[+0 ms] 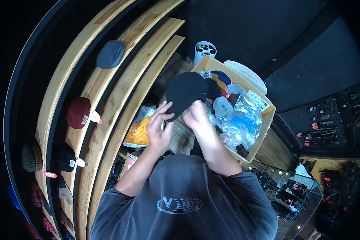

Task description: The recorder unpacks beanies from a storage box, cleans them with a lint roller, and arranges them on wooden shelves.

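A black flat cap (187, 90) hangs in front of me, above the floor between the shelves and a large box. My right hand (195, 115) is closed on the cap's near right edge, its fingers curled in. At the cap's near left edge is my left hand (159, 129), fingers apart and thumb spread away; the fingertips touch or nearly touch the fabric. The cap's underside is hidden from me. Right of the cap stands the cardboard box (269, 120), filled with caps and clear plastic bags, among them a grey cap (222, 107).
Curved wooden shelves (120, 94) on the left carry a grey-blue flat cap (110, 54), a maroon cap (78, 113) and a dark green knit hat (31, 156). A yellow item in plastic (137, 133) lies by the shelves. Behind the box is a white cylinder (204, 51); a glass case (294, 196) stands lower right.
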Tool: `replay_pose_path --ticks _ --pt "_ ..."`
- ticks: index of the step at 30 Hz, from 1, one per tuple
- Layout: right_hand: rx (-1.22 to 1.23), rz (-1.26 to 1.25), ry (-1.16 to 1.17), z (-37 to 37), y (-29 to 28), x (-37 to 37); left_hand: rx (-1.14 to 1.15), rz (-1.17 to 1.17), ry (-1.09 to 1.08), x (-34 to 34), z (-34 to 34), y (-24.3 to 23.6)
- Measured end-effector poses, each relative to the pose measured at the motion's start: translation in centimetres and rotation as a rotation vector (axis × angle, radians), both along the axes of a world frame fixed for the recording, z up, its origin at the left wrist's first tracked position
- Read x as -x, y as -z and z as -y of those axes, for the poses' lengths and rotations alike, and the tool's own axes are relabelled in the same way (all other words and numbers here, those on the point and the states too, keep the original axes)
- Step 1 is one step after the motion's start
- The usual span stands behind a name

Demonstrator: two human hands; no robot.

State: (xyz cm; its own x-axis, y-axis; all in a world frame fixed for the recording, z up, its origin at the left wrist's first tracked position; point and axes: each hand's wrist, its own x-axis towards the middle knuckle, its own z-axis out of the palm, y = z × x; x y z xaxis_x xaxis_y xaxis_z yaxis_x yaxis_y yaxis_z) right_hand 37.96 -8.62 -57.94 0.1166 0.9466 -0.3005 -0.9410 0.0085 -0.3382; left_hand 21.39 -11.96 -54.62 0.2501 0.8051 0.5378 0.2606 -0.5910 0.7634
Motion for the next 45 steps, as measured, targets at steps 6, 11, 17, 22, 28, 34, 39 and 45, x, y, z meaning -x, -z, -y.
replay_pose_path --ticks 6,11,17,22,28,34,39,45 --pt "-0.31 1.191 0.349 0.6 -2.3 -0.2 -0.135 -0.061 0.182 0.6 -0.5 -1.3" --pt "-0.357 1.156 0.013 3.0 -6.7 -0.7 0.283 0.359 0.177 1.8 -5.6 -2.4" --pt "-0.52 1.299 -0.328 4.2 -6.4 -2.4 1.043 1.037 0.367 3.3 -6.1 0.4" --pt "-0.404 1.731 -0.063 4.8 -6.5 -2.2 1.116 1.23 0.659 2.8 -5.3 0.8" --pt "-0.318 1.401 0.086 5.1 -4.2 -0.7 1.11 1.082 0.424 1.0 -6.2 2.2" --pt "-0.067 1.032 0.073 4.1 -2.0 -1.9 1.06 1.207 0.454 -3.0 -4.5 3.6" --pt "-0.102 0.906 -0.042 2.2 -0.3 -5.2 0.948 0.945 0.376 -5.5 -5.8 2.7" --pt "-0.096 0.892 -0.392 1.0 2.5 -8.4 0.993 0.92 0.307 -7.1 -6.9 3.4"
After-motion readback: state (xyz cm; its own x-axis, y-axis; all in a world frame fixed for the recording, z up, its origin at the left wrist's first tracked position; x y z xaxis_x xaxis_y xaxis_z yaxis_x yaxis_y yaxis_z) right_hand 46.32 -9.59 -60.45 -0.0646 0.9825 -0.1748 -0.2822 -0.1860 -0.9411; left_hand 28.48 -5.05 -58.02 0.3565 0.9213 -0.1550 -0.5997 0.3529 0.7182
